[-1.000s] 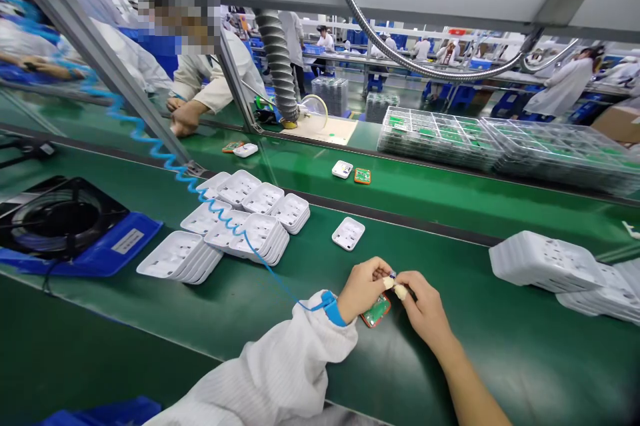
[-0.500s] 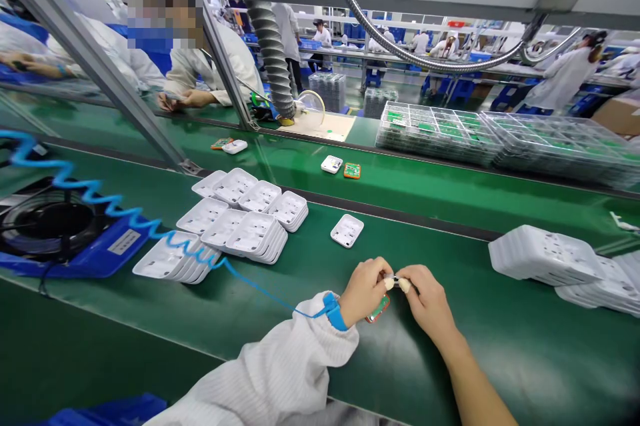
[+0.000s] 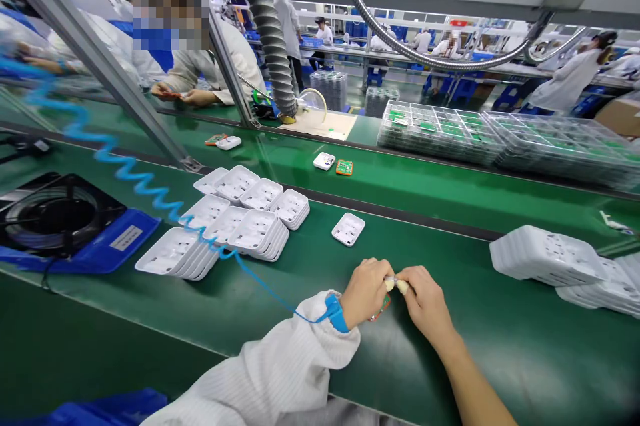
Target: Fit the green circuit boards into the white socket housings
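Observation:
My left hand [image 3: 367,289] and my right hand [image 3: 424,296] meet over the green bench mat, fingers closed in a pinch. Pale finger cots cover some fingertips. Between them is a small greyish part [image 3: 395,279], mostly hidden, so its kind cannot be made out. Partly covered by my left hand is a green circuit board [image 3: 385,307] with an orange edge. Just beyond my hands lies a single white plastic cover [image 3: 349,229], inner side up. A blue wrist strap [image 3: 336,313] with a coiled cord sits on my left wrist.
Stacks of white covers stand at left [image 3: 253,233] and right [image 3: 547,256]. A black fan [image 3: 63,216] lies far left. Behind runs a green conveyor [image 3: 425,189] carrying covers and boards. Clear trays [image 3: 440,133] are piled beyond it. A co-worker [image 3: 230,59] sits across, holding something.
The covers and boards on the conveyor have shifted left. The coiled blue cord has swung. My hands stay nearly in place, fingertips slightly turned around the small part.

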`<state>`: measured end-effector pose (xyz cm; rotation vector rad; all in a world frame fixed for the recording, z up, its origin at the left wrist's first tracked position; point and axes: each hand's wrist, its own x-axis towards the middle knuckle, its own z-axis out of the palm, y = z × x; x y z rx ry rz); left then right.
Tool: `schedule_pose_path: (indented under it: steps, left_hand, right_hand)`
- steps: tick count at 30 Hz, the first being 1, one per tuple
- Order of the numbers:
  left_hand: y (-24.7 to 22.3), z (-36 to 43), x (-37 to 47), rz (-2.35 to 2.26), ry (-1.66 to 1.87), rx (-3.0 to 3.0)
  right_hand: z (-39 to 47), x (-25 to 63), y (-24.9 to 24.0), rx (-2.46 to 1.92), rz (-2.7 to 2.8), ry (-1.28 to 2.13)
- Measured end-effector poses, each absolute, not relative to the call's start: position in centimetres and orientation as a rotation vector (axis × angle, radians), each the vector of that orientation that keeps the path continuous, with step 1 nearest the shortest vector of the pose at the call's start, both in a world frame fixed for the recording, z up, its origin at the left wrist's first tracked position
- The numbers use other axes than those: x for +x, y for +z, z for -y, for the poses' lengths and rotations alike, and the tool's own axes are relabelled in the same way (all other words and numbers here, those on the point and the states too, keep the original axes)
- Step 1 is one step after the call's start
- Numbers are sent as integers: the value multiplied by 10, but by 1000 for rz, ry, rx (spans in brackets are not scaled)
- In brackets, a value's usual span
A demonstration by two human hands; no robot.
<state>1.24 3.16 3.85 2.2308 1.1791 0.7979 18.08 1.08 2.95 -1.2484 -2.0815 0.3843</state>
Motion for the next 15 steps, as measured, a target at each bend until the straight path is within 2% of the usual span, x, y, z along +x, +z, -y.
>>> schedule_pose_path:
  steps: [6, 10, 15]
  left_hand:
    - [34, -48, 17, -1314, 736, 2071]
    - [37, -53, 4, -1558, 706, 2090]
    - [42, -25, -19, -1574, 473, 2294]
  right_hand:
    - [-35, 175, 21, -1327, 2174, 151]
    - [-63, 182, 25, -1383, 2011, 69]
    - [-61, 192, 19, -1612, 1943, 120]
